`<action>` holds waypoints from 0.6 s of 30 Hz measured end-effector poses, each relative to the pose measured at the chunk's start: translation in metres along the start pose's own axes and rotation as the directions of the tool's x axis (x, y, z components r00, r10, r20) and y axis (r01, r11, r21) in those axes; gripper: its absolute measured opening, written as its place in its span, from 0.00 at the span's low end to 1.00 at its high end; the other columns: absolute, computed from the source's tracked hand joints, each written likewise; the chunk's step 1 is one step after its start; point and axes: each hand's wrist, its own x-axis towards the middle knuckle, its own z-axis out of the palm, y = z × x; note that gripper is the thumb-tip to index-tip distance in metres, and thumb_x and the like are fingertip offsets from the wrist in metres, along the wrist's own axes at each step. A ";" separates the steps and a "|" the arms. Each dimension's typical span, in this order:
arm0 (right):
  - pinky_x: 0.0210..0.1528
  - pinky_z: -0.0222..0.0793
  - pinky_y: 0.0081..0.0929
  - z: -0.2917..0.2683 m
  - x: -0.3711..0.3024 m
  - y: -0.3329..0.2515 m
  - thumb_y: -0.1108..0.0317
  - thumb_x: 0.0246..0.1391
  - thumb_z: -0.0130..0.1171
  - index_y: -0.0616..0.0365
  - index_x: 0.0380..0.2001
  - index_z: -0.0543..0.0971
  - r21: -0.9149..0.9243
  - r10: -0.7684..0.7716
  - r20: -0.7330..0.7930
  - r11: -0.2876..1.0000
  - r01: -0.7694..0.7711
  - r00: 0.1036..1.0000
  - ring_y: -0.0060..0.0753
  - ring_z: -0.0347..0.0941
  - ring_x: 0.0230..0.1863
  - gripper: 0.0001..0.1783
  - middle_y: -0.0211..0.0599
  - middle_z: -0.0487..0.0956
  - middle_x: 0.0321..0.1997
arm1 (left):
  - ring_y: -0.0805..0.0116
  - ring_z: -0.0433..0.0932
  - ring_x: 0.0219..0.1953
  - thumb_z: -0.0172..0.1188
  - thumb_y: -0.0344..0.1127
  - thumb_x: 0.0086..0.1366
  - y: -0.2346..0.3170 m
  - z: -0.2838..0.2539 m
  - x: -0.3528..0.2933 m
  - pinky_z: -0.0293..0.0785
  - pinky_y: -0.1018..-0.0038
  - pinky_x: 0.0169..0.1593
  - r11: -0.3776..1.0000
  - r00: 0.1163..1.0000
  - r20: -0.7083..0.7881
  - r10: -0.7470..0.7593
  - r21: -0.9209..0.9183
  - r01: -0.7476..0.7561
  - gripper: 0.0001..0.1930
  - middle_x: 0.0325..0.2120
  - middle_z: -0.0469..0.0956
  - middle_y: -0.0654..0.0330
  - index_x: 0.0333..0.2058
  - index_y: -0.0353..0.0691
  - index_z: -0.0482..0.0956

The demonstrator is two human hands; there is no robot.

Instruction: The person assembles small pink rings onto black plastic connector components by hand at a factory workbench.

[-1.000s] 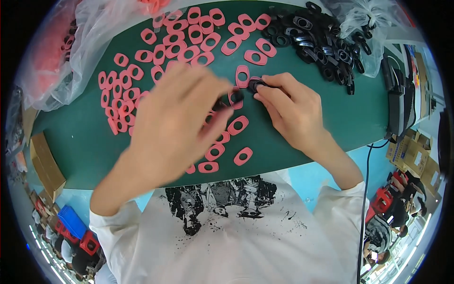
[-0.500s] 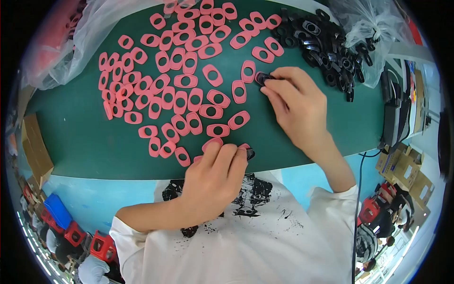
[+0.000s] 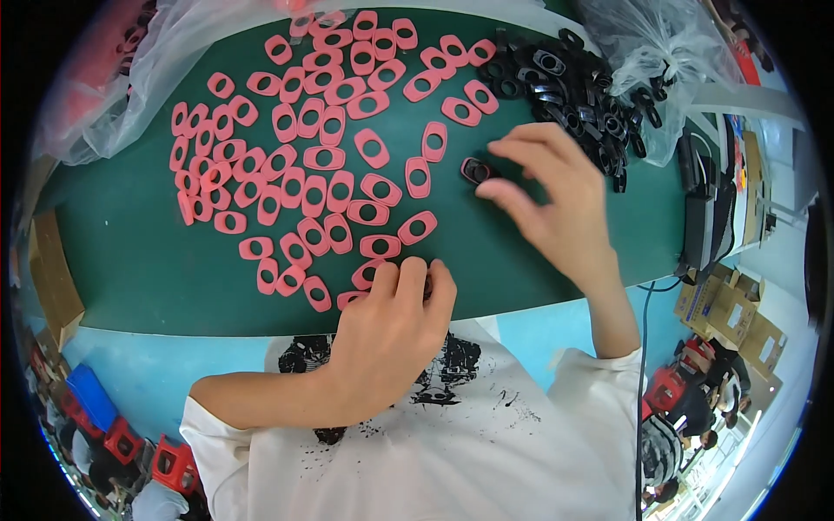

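A black piece seated in a pink ring [image 3: 477, 170] lies on the green table just beside the thumb of my right hand [image 3: 560, 208]. That hand is open, its thumb and index finger spread apart. Near the front edge, my left hand [image 3: 389, 334] is closed, its fingers curled down over a small dark-and-pink piece [image 3: 427, 288] that is mostly hidden. Many flat pink rings with oval holes [image 3: 367, 213] are spread over the middle and left of the table. Some of them lie right beside my left fingers.
A heap of black plastic parts [image 3: 565, 95] sits at the far right, next to a clear plastic bag [image 3: 656, 52]. Another clear bag [image 3: 130, 95] covers the far left corner. A cardboard flap [image 3: 56, 278] stands at the left edge, dark equipment [image 3: 700, 204] at the right.
The fingers of my right hand have opened off the black piece, which now lies in view in its pink ring. My left fingers have drawn over the piece under them. The view has shifted slightly.
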 end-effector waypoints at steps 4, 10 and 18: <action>0.39 0.73 0.30 -0.012 0.029 0.025 0.76 0.44 0.69 0.60 0.34 0.82 -0.277 -0.175 -0.132 0.952 0.134 0.976 0.41 0.75 0.38 0.11 0.37 0.79 0.39 | 0.69 0.71 0.29 0.61 0.19 0.41 0.002 -0.001 -0.005 0.67 0.84 0.17 0.999 1.000 0.005 0.017 0.029 -0.017 0.22 0.30 0.69 0.54 0.40 0.22 0.76; 0.38 0.71 0.33 -0.007 0.051 0.042 0.76 0.44 0.67 0.60 0.27 0.80 -0.390 -0.309 0.050 0.869 0.303 0.950 0.38 0.72 0.38 0.06 0.31 0.78 0.37 | 0.64 0.70 0.35 0.61 0.21 0.38 0.003 -0.001 -0.004 0.69 0.83 0.20 0.998 0.998 0.041 0.050 0.035 -0.052 0.19 0.31 0.68 0.52 0.35 0.23 0.77; 0.34 0.71 0.29 -0.018 0.024 0.019 0.79 0.44 0.67 0.62 0.37 0.78 -0.163 -0.040 0.130 0.985 0.061 0.991 0.36 0.72 0.31 0.14 0.38 0.76 0.37 | 0.63 0.67 0.34 0.62 0.23 0.36 -0.006 0.009 -0.001 0.72 0.80 0.27 0.975 0.973 -0.063 0.224 0.003 -0.224 0.18 0.31 0.67 0.51 0.32 0.25 0.77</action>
